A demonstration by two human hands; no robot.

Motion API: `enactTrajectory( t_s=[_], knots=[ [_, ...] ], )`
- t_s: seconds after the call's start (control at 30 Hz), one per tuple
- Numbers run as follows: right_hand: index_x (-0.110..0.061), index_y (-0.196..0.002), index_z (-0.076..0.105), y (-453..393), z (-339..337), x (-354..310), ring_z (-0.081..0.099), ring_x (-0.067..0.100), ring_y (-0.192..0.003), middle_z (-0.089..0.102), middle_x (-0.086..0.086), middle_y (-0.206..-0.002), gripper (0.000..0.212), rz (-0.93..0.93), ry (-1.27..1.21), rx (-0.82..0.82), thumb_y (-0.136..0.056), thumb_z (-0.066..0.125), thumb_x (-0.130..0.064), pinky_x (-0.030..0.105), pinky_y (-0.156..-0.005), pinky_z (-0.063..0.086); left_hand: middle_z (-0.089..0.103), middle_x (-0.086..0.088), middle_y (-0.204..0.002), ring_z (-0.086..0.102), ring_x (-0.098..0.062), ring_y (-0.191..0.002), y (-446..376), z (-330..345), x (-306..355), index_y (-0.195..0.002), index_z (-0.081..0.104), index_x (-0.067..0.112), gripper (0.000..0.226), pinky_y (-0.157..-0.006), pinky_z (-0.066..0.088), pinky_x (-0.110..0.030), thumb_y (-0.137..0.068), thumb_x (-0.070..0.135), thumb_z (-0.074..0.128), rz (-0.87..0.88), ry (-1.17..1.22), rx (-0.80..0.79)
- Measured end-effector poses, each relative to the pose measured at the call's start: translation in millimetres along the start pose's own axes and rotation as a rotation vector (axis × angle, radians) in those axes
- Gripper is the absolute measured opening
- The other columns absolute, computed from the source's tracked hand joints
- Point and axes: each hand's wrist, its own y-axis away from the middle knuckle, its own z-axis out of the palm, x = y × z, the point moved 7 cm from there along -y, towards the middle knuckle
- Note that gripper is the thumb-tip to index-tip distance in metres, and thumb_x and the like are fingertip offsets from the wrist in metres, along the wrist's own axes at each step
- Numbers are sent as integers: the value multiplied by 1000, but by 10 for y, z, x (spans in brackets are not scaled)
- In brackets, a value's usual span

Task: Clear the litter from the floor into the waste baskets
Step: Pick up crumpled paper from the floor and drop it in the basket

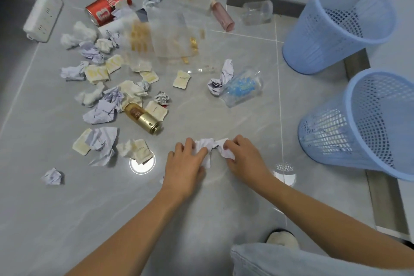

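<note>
A crumpled white paper point(208, 144) lies on the grey tile floor low in the middle of the view. My left hand point(184, 163) grips its left part and my right hand point(243, 158) grips its right part, fingers curled on it. Two light blue mesh waste baskets stand at the right: the near basket point(349, 132) holds some litter, the far basket point(331, 27) stands behind it. Litter covers the floor to the upper left: a gold can point(143, 117), a red can point(107, 6), several paper balls and small cream sachets.
A white power strip point(42, 14) with its cable lies at the far left. Clear plastic packaging with gold print point(170, 36), a pink tube point(223, 15), a clear cup point(257, 12) and a clear bag of blue bits point(243, 87) lie further back. My knee and shoe are at the bottom right.
</note>
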Motion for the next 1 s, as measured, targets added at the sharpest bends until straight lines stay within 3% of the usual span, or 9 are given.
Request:
enactTrajectory(
  t_s=[0.17, 0.3, 0.37, 0.53, 0.67, 0.73, 0.83, 0.93, 1.0],
  knots=[
    [-14, -90, 64, 46, -114, 65, 54, 26, -72, 52, 2, -83, 19, 35, -81, 66, -81, 80, -21, 35, -58, 44, 48, -6, -100, 47, -28, -74, -61, -91, 95, -103, 49, 23, 45, -56, 25, -34, -67, 14, 75, 73, 14, 40],
    [-17, -86, 65, 102, -503, 98, 53, 22, -65, 53, 0, -78, 19, 63, -164, 204, -82, 79, -29, 35, -57, 46, 44, -2, -101, 45, -25, -78, -156, -339, 290, -104, 54, 23, 32, -55, 34, -35, -75, 17, 65, 115, 77, 95],
    [-21, -86, 64, 152, -838, 160, 53, 17, -64, 52, -3, -79, 21, 116, -205, 289, -78, 83, -21, 37, -59, 48, 43, 0, -102, 45, -23, -79, -225, -566, 484, -108, 56, 25, 32, -58, 39, -35, -78, 20, 64, 165, 96, 132],
    [-17, -87, 66, 450, -2024, 260, 54, 13, -68, 57, -2, -82, 24, 186, -233, 536, -73, 81, -3, 34, -59, 50, 44, 2, -107, 45, -18, -83, -445, -1327, 1191, -115, 58, 28, 33, -62, 34, -30, -83, 26, 63, 342, 156, 244],
    [-16, -86, 68, 833, -2954, 575, 56, 15, -69, 63, -1, -81, 12, 246, -173, 772, -76, 72, -10, 30, -59, 48, 43, 1, -108, 47, -20, -86, -633, -1863, 2017, -117, 59, 25, 32, -64, 39, -32, -85, 28, 63, 504, 222, 336],
    [-16, -86, 69, 1019, -3231, 888, 58, 18, -71, 66, 0, -83, 19, 332, -150, 849, -72, 69, -4, 31, -63, 49, 45, -2, -108, 48, -22, -87, -750, -1989, 2502, -117, 59, 24, 34, -65, 42, -33, -84, 29, 64, 593, 224, 363],
    [-24, -87, 68, 1177, -3392, 1386, 62, 20, -75, 66, 0, -85, 31, 463, -99, 848, -71, 69, 4, 34, -71, 52, 45, -4, -109, 49, -25, -94, -964, -1948, 3191, -122, 58, 25, 38, -67, 48, -37, -85, 31, 64, 677, 192, 337],
    [-27, -103, 72, 1221, -3313, 1735, 65, 20, -85, 64, 2, -99, 29, 582, -121, 687, -79, 78, -12, 32, -78, 50, 45, -10, -129, 50, -33, -117, -1179, -1693, 3606, -145, 45, 33, 59, -86, 50, -44, -89, 41, 63, 661, 101, 194],
    [-25, -116, 71, 1270, -3225, 1758, 63, 21, -96, 60, 3, -110, 41, 598, -104, 624, -79, 79, -10, 29, -84, 45, 42, -12, -140, 47, -34, -127, -1192, -1614, 3657, -153, 35, 35, 67, -94, 48, -48, -92, 45, 61, 647, 63, 167]
  ],
)
